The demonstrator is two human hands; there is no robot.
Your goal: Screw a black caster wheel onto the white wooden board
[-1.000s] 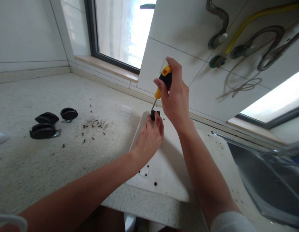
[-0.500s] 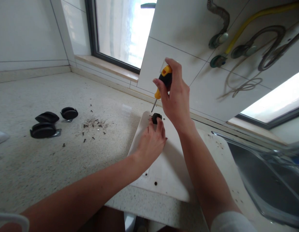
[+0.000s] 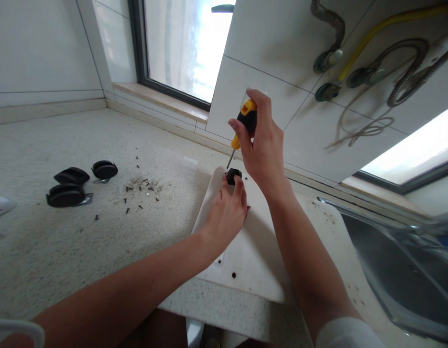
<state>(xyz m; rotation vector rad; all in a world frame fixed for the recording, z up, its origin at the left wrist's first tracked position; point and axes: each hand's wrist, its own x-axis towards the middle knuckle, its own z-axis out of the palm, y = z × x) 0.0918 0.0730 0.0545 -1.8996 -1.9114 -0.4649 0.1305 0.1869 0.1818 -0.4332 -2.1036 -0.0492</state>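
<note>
Right hand: the yellow-and-black screwdriver (image 3: pixel 249 118) is gripped by the right hand (image 3: pixel 264 145), with the thumb and fingers curled around its handle; the shaft is pointed downward, tilted.
Screwdriver tip: it is seen just beside the caster, above the board corner; whether a screw is touched cannot be told.
Left hand: the fingers of the left hand (image 3: pixel 227 212) are bent and nearly closed, and the black caster (image 3: pixel 234 176) is held at their tips.
Board: the caster is located at the far left corner of the white board (image 3: pixel 260 261), which is laid on the worktop (image 3: pixel 79 251); a dark hole (image 3: pixel 234 275) is seen near its front edge.
Loose casters: three casters (image 3: pixel 66 195) are laid on the worktop, well apart from the board.
Screws: many small dark screws (image 3: pixel 127 211) are scattered between these casters and the board.
Progress: three casters are judged as finished with, being off the board; one is left under work. Whether it is fastened cannot be seen.
</note>
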